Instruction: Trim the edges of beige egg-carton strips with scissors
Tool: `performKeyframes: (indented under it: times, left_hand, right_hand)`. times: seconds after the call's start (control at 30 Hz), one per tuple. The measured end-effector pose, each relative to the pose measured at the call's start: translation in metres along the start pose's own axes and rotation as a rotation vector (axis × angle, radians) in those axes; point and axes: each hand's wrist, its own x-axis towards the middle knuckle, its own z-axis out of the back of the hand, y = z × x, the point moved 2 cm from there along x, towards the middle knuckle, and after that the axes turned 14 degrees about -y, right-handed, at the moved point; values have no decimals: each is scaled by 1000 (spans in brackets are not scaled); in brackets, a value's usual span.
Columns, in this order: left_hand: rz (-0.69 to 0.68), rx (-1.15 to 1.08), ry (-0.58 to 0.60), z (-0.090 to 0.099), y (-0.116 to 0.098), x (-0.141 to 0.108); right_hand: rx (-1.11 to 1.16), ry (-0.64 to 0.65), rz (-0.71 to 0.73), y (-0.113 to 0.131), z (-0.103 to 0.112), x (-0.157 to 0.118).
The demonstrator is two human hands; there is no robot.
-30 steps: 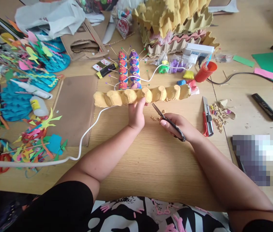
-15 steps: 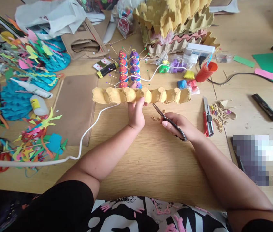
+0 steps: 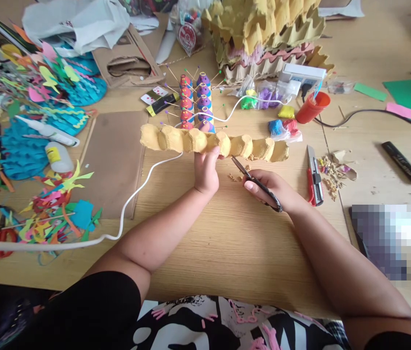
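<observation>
A long yellow strip of egg carton (image 3: 197,141), with a row of bumps, is held above the table in my left hand (image 3: 206,172), the thumb on its near side. In my right hand (image 3: 269,188) is a pair of dark-handled scissors (image 3: 264,187), blades pointing up and left, tips just below the strip's near edge and apart from it. Crumbs of carton (image 3: 240,177) lie by the blades. Behind the strip stand two painted egg-carton rows, one red and blue (image 3: 186,104), one purple and blue (image 3: 204,102), with coloured pins sticking out.
A red-handled box cutter (image 3: 314,175) lies to the right beside carton scraps (image 3: 334,170). A white cable (image 3: 132,194) crosses the left side past a brown cardboard sheet (image 3: 112,165). Stacked egg trays (image 3: 264,29) and an orange cup (image 3: 313,108) stand further back.
The egg carton strip has tilted, its left end rising and its right end dropping slightly. My right hand keeps the scissors in nearly the same place.
</observation>
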Motion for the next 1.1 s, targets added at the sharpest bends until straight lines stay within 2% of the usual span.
performKeyframes:
  times: [0.2, 1.1]
  left_hand:
    - [-15, -49, 45, -3, -3, -2]
    - [38, -90, 37, -6, -9, -5]
  right_hand:
    - [37, 14, -16, 1, -2, 1]
    - [-36, -38, -32, 0, -7, 6]
